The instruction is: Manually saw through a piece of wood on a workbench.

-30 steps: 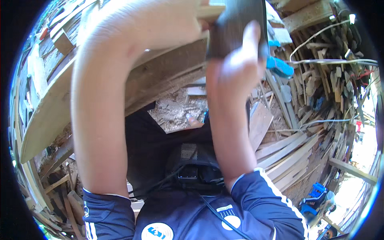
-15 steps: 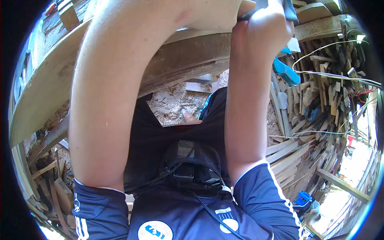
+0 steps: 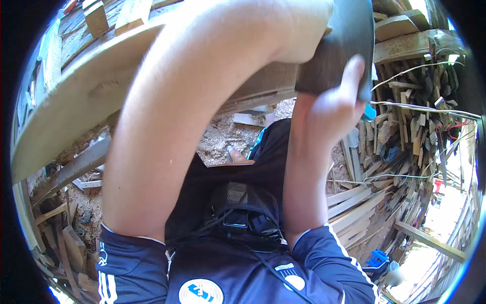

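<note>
My right hand (image 3: 329,109) is raised in front of me and grips the lower edge of a dark grey-brown flat piece (image 3: 341,43), with the thumb pressed up against its face. My left forearm (image 3: 202,101) crosses the picture from lower left to upper right. It ends at the same dark piece, which hides my left hand, so I cannot see its fingers. Behind both arms runs a long pale wooden plank (image 3: 76,101) on a workbench.
Stacks of wooden slats and offcuts (image 3: 395,147) fill the right side, with thin cables (image 3: 425,104) strung across them. Sawdust and scrap boards (image 3: 228,137) cover the ground below. A blue container (image 3: 377,258) stands at lower right. More planks (image 3: 61,238) lean at lower left.
The dark piece and my right hand have shifted right and come lower and closer, with the thumb now on its face. My left forearm now covers more of the bench.
</note>
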The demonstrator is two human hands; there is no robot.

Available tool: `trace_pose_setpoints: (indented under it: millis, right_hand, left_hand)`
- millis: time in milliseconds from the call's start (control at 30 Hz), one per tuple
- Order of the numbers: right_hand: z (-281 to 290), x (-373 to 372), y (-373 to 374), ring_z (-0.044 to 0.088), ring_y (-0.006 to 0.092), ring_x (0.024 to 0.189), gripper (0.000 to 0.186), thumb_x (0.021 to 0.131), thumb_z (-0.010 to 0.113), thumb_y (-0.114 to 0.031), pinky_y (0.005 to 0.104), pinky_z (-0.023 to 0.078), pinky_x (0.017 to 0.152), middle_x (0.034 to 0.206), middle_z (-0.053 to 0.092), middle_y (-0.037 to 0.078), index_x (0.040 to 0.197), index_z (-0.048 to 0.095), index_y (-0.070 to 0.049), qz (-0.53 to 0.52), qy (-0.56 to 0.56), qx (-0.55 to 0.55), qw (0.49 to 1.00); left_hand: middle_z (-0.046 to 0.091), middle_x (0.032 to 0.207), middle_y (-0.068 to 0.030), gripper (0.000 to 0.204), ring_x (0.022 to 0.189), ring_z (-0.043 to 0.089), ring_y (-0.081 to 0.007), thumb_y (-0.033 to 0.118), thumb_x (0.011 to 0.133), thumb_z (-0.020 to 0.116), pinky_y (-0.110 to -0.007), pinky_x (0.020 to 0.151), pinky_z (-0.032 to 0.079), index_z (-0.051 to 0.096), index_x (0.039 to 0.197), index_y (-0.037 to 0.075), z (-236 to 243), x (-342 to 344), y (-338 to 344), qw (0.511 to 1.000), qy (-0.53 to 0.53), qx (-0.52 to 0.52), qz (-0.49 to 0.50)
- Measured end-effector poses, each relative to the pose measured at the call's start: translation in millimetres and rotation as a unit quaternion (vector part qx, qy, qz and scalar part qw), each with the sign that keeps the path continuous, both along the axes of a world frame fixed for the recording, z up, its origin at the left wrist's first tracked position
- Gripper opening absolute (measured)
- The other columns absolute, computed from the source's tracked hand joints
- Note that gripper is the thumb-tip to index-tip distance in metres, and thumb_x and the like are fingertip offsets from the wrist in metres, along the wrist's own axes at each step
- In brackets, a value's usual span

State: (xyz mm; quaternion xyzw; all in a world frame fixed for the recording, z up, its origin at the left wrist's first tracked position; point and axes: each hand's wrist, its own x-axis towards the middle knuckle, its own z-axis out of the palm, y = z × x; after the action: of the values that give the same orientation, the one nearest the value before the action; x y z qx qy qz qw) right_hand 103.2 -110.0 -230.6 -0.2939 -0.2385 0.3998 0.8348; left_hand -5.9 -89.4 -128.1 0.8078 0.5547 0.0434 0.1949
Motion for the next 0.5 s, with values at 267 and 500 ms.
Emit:
trace_pose_setpoints:
  millis: [267, 500]
  right_hand:
    - [-2.9, -7.6, 12.8, 0.067, 0.0216, 0.087, 0.031, 0.104, 0.056, -0.021, 0.0357, 0.054, 0.079, 0.106, 0.068, 0.011, 0.117, 0.062, 0.006, 0.059, -0.026, 0.031, 0.997]
    - [-29.2, 25.7, -11.6, 0.067, 0.0348, 0.084, 0.037, 0.093, 0.058, -0.009, 0.0403, 0.053, 0.078, 0.099, 0.068, 0.019, 0.125, 0.059, 0.010, -0.026, -0.336, 0.012, 0.941]
  left_hand:
    - [0.074, 0.092, -0.0188, 0.023, 0.082, 0.073, -0.0248, 0.007, 0.086, 0.064, -0.035, 0.074, 0.060, 0.075, 0.103, -0.002, 10.3, -19.0, -16.1, 0.996, -0.025, -0.060, 0.059]
    - [0.074, 0.091, -0.0175, 0.021, 0.079, 0.072, -0.0258, 0.011, 0.087, 0.064, -0.034, 0.072, 0.059, 0.076, 0.100, 0.000, 9.5, -12.4, -18.9, 0.998, -0.008, -0.041, 0.052]
